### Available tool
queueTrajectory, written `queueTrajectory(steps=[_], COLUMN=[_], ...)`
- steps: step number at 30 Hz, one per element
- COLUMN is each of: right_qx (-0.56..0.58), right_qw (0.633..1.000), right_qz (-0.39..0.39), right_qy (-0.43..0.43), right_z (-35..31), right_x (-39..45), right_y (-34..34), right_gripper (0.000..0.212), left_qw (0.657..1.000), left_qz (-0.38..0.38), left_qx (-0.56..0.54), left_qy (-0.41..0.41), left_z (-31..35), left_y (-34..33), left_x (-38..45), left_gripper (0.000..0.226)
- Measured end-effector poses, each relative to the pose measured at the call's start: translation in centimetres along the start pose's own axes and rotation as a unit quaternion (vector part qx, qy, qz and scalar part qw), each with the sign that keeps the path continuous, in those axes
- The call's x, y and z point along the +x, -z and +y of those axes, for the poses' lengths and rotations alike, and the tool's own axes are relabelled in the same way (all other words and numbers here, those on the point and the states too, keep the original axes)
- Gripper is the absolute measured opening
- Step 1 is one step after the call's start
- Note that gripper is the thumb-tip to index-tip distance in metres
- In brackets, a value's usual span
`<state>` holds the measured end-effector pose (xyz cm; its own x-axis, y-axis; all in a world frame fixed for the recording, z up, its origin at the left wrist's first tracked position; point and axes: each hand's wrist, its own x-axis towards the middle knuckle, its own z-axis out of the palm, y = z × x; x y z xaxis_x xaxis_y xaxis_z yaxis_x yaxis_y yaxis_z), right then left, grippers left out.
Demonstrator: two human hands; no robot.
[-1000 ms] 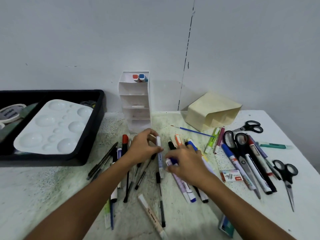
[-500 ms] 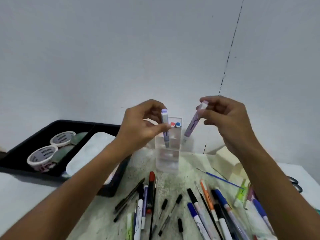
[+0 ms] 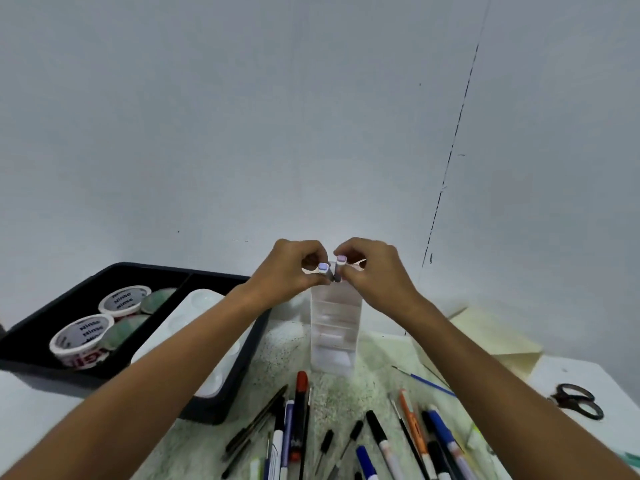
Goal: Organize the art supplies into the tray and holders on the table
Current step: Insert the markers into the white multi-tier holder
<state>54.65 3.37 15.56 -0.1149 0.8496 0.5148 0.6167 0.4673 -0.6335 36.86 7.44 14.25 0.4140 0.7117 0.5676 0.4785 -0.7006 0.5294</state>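
My left hand (image 3: 289,271) pinches one marker (image 3: 324,270), my right hand (image 3: 372,271) another (image 3: 340,266), both over the clear holder (image 3: 334,327); tape rolls (image 3: 81,336) sit in the tray (image 3: 221,407); many pens (image 3: 300,414) and scissors (image 3: 576,405) remain loose.

Left hand (image 3: 291,268) pinches blue-capped marker (image 3: 324,270), right hand (image 3: 372,268) lilac-capped marker (image 3: 340,266) — both upright over clear holder (image 3: 334,327).

Both hands up off the worktop since a second ago, each having lifted a marker from the scatter. Half a second ago they were apart; now left hand (image 3: 291,268) and right hand (image 3: 372,268) meet over the white holder (image 3: 334,327), blue-capped marker (image 3: 324,270) and lilac-capped marker (image 3: 340,266) upright, side by side at its top.
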Motion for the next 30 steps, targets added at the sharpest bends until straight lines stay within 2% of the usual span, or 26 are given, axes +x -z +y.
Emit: queueTrajectory(steps=[9, 16, 20, 23, 25, 27, 30], right_qx=[-0.102, -0.094, -0.018, 0.080, 0.109, 0.140, 0.196], right_qw=[0.993, 0.993, 0.999, 0.989, 0.973, 0.953, 0.935], right_qz=[-0.047, -0.071, -0.030, 0.030, -0.003, -0.066, -0.118], right_qy=[-0.041, -0.028, -0.017, -0.118, -0.202, -0.260, -0.273], right_z=[1.0, 1.1, 1.7, 3.3, 5.1, 6.7, 7.7], right_x=[-0.2, -0.3, -1.6, -3.4, -4.8, -6.0, -6.6], right_y=[-1.2, -0.8, 0.4, 0.4, -0.5, -1.6, -2.8], right_gripper=[0.010, 0.015, 0.045, 0.058, 0.066, 0.077, 0.084], left_qw=[0.994, 0.990, 0.991, 0.968, 0.946, 0.923, 0.902], left_qz=[-0.010, 0.014, 0.002, -0.006, -0.036, -0.055, -0.039], left_qx=[-0.062, -0.088, -0.078, -0.162, -0.211, -0.272, -0.335], left_qy=[0.093, 0.106, 0.111, 0.193, 0.244, 0.267, 0.271], left_z=[-1.4, -2.0, -2.9, -3.7, -4.0, -3.8, -3.4], left_y=[-1.9, -2.4, -2.6, -3.3, -3.9, -4.7, -5.8], left_x=[-0.2, -0.9, -2.0, -3.5, -4.6, -5.4, -5.9], left_gripper=[0.018, 0.025, 0.066, 0.089, 0.095, 0.089, 0.066])
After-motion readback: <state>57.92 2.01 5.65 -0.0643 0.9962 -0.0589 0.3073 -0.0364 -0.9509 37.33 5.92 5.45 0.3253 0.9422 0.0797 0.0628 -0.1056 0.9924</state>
